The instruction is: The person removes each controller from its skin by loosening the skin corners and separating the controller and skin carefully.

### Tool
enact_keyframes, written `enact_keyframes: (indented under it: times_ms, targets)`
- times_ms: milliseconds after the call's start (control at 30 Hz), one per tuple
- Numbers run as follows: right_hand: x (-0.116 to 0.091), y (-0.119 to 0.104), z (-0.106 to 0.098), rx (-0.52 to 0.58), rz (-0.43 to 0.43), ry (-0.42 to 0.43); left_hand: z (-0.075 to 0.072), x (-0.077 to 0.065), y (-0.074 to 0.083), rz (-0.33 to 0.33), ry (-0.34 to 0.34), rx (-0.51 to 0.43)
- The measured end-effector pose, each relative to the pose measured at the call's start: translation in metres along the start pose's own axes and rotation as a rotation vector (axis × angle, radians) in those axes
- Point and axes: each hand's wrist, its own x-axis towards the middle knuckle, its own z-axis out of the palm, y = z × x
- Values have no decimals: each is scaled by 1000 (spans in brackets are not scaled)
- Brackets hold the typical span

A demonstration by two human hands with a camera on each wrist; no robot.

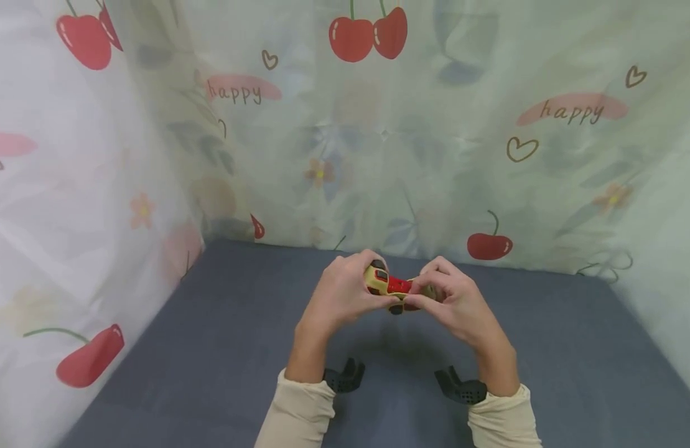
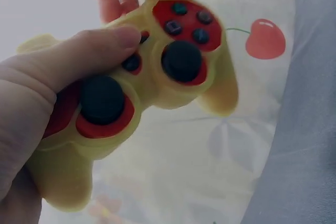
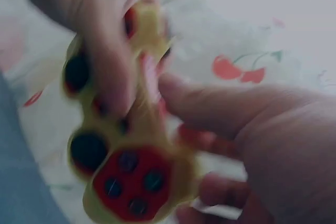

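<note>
A pale yellow game controller (image 1: 399,285) with red panels and dark thumbsticks is held up between both hands over the dark tabletop. My left hand (image 1: 345,291) grips its left end, and in the left wrist view the thumb (image 2: 89,51) lies across the middle of its face. From the other side, my right hand (image 1: 459,302) pinches at the top edge with thumb and fingers. The right wrist view puts the right thumb (image 3: 184,93) against that edge, with curled fingers (image 3: 220,190) behind the controller. Four-button cluster (image 3: 137,182) faces up, uncovered.
Dark grey cloth (image 1: 238,348) covers the table. A pale curtain (image 1: 378,143) printed with cherries and flowers stands behind it and along the sides. Each wrist carries a black camera mount (image 1: 345,376), close to the beige sleeves (image 1: 300,407).
</note>
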Motion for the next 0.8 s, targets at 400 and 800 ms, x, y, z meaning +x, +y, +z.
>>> enact_keyframes:
  times_ms: [400,800]
  targets:
    - [3,-24,3,-202,508,165,14,1,-2,150,222,230]
    - [10,-30,23,-500,520,120,19,4,-1,191,219,394]
